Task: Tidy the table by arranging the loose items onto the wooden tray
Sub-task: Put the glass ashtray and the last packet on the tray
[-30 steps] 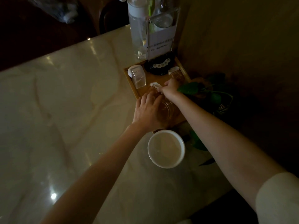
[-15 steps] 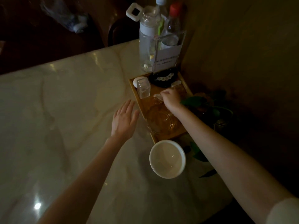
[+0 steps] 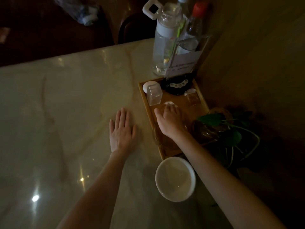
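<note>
Fingers: left hand (image 3: 122,129) spread, empty | right hand (image 3: 170,120) grip unclear | wooden tray (image 3: 149,111): one | white bowl (image 3: 175,179): one

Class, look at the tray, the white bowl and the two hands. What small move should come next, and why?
Probably the left hand, lying flat and empty on the table, should reach for the white bowl. The bowl sits off the tray, just past its near end, so it looks like a loose item. The right hand is busy over the tray's glassware.
</note>
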A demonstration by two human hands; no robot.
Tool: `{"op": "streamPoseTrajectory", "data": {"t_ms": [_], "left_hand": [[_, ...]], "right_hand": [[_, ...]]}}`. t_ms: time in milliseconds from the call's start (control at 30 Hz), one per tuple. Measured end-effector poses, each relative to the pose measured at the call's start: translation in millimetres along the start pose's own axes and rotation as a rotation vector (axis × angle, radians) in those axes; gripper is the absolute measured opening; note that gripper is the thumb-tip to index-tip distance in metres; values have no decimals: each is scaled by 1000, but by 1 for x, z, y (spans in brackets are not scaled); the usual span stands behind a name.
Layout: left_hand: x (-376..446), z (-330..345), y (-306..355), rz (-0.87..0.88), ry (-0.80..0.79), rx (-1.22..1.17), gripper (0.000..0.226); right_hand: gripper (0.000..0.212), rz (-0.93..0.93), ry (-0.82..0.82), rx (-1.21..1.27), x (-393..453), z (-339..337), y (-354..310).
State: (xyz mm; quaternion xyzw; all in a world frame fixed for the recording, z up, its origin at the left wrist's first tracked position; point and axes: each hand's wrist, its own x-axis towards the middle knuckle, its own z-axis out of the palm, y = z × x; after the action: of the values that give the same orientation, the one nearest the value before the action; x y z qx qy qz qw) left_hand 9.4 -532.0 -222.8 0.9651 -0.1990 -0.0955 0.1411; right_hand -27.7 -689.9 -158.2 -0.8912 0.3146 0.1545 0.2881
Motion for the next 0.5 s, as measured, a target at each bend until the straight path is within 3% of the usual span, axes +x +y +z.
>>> {"op": "streamPoseTrajectory", "data": {"t_ms": [200, 500], "left_hand": [[0, 1, -1, 0, 22, -26, 64], [1, 4, -2, -6, 48, -37, 68]], "right_hand": [[62, -61, 61, -29, 16, -4, 8], [39, -246, 26, 63, 19, -24, 23]]}}
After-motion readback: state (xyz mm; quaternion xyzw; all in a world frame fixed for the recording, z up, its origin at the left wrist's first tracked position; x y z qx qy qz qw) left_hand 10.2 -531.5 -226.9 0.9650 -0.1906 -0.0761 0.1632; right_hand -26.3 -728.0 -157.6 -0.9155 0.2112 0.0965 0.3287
